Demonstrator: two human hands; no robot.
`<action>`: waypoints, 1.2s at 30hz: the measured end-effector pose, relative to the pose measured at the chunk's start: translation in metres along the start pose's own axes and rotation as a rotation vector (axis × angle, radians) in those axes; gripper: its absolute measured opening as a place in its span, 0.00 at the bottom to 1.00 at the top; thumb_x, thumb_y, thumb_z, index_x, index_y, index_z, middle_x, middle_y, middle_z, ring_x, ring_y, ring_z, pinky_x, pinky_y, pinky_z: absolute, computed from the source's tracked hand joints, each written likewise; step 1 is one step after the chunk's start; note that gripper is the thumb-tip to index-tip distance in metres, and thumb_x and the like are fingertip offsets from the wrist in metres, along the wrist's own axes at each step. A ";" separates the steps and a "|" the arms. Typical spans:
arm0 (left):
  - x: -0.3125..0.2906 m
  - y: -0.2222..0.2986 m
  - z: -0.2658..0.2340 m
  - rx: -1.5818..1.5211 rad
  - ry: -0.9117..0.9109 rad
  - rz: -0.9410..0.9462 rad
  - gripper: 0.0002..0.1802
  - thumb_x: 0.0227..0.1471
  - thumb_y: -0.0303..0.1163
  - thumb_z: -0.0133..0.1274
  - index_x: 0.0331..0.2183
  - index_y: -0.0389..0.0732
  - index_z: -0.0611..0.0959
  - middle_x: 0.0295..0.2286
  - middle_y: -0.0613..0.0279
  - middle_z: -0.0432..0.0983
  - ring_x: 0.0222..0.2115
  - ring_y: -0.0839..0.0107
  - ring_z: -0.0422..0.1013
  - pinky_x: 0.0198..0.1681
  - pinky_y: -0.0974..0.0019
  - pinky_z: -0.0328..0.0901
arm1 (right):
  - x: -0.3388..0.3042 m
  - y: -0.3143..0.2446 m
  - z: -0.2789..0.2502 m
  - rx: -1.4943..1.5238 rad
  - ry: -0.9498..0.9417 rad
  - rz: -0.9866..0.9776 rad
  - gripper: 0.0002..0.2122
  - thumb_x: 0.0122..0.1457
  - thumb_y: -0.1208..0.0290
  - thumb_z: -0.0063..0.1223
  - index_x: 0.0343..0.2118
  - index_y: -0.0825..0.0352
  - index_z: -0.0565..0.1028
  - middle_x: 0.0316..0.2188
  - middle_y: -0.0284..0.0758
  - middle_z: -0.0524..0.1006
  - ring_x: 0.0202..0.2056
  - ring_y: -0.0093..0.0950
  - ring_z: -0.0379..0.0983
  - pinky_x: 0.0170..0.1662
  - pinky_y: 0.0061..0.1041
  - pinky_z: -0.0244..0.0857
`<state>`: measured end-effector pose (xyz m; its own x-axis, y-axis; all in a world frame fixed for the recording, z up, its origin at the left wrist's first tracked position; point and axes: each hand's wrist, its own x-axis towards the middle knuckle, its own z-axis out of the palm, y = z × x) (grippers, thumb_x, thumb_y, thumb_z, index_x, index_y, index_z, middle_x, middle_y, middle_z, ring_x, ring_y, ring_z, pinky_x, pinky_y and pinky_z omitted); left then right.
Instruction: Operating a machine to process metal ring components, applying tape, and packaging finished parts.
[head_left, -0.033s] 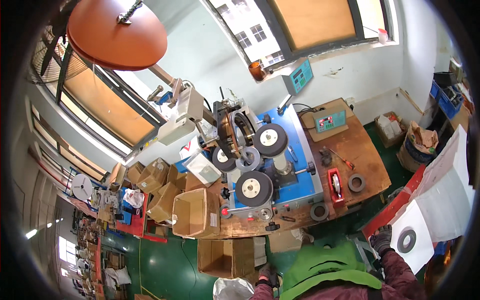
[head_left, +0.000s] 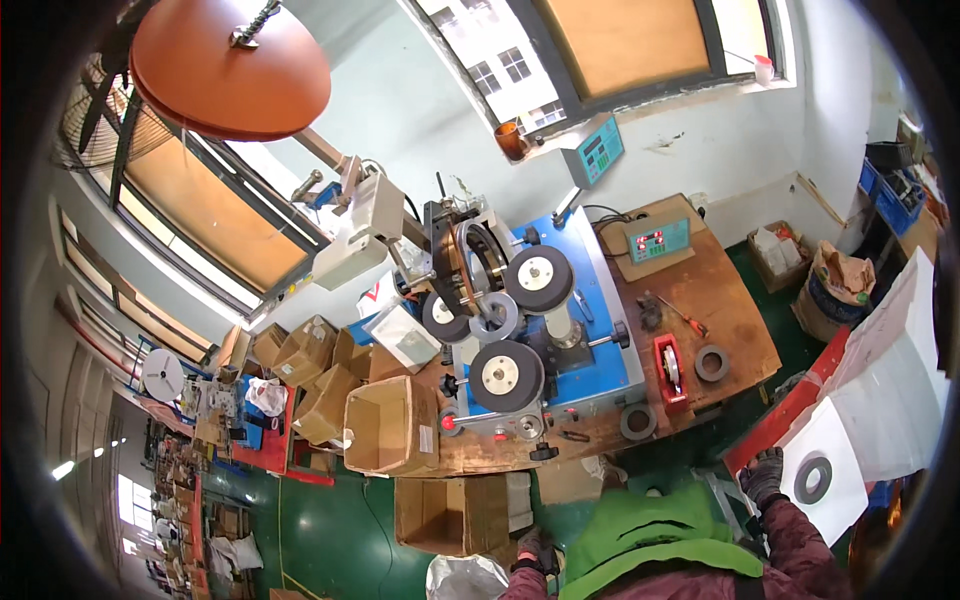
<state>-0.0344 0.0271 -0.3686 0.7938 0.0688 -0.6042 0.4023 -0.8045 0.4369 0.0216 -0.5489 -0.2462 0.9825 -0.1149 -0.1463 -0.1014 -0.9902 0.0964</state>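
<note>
My right hand (head_left: 763,478), in a dark glove, lies with its fingers stretched out at the left edge of a white sheet (head_left: 848,462). A dark grey ring (head_left: 813,480) rests on that sheet beside the hand, apart from it. Down by the green apron (head_left: 650,535) is my left hand (head_left: 537,550), also gloved, close to an open cardboard box (head_left: 418,517); its fingers are too small and dark to make out. On the bench ahead, a grey ring (head_left: 513,316) sits among the black rollers (head_left: 540,278) of a blue-based winding machine (head_left: 600,345).
A red tape dispenser (head_left: 670,372), a screwdriver (head_left: 693,324) and loose grey rings (head_left: 711,364) lie on the wooden bench (head_left: 740,330). A control box (head_left: 659,242) stands farther back. An open carton (head_left: 391,426) is at the bench's left end. An orange lamp shade (head_left: 230,70) hangs upper left.
</note>
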 end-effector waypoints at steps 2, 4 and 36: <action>-0.018 -0.047 0.024 -0.487 0.140 -0.061 0.19 0.45 0.45 0.50 0.34 0.39 0.77 0.29 0.52 0.75 0.30 0.57 0.72 0.34 0.59 0.65 | 0.011 -0.010 -0.012 0.054 -0.032 -0.063 0.17 0.43 0.53 0.46 0.28 0.61 0.76 0.35 0.37 0.72 0.45 0.36 0.62 0.54 0.40 0.43; -0.026 -0.026 0.027 -0.671 0.074 -0.215 0.20 0.44 0.47 0.50 0.32 0.40 0.78 0.30 0.51 0.75 0.32 0.56 0.72 0.35 0.59 0.65 | 0.007 -0.006 -0.010 0.027 -0.044 -0.016 0.17 0.43 0.53 0.45 0.28 0.61 0.76 0.35 0.37 0.72 0.45 0.36 0.62 0.55 0.41 0.43; -0.017 0.006 0.013 -1.215 -0.022 -0.543 0.16 0.51 0.35 0.45 0.40 0.37 0.74 0.35 0.52 0.74 0.36 0.66 0.69 0.41 0.61 0.64 | 0.005 -0.005 -0.026 -0.020 -0.102 -0.019 0.15 0.44 0.54 0.45 0.27 0.60 0.76 0.32 0.36 0.73 0.42 0.32 0.63 0.51 0.38 0.47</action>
<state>-0.0513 0.0139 -0.3642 0.4016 0.1929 -0.8953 0.8211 0.3570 0.4453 0.0310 -0.5429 -0.2213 0.9633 -0.1044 -0.2472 -0.0787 -0.9906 0.1119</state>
